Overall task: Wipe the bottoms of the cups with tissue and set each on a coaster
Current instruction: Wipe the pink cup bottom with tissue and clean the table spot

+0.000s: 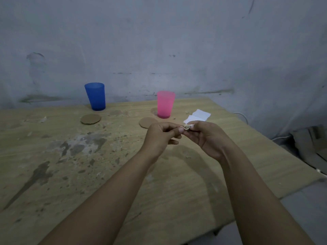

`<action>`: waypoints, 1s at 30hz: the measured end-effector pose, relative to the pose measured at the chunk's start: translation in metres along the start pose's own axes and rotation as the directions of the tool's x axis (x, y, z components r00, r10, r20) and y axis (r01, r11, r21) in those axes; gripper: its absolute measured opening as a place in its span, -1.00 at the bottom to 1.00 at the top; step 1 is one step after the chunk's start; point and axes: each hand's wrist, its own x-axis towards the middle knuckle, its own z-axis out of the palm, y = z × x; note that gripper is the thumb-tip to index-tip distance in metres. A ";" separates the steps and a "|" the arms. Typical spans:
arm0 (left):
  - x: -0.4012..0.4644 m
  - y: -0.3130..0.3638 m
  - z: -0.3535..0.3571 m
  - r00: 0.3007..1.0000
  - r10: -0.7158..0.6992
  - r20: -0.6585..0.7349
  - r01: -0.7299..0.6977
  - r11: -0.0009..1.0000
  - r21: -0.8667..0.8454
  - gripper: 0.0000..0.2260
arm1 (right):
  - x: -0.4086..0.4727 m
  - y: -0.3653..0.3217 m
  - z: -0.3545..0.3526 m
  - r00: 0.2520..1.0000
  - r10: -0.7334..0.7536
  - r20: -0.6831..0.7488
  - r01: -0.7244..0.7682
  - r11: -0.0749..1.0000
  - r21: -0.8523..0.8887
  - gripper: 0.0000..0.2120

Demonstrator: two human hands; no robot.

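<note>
A blue cup stands upright on the wooden table near the wall at the left. A pink cup stands upright to its right. One round cardboard coaster lies in front of the blue cup, and a second coaster lies in front of the pink cup, partly hidden by my left hand. White tissue lies right of the pink cup. My right hand and my left hand meet above the table, both pinching a small crumpled scrap at the fingertips.
The tabletop is stained and flecked with crumbs and dark patches at the left. The wall runs close behind the cups. The table's right edge slants toward me, with a white cable and a grey bag on the floor beyond it.
</note>
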 end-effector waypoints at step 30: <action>-0.150 -0.104 0.269 0.839 0.029 0.543 -0.279 0.880 0.384 -0.75 | -0.288 0.056 -0.212 0.773 -0.123 -0.623 0.124 0.991 -0.042 -0.90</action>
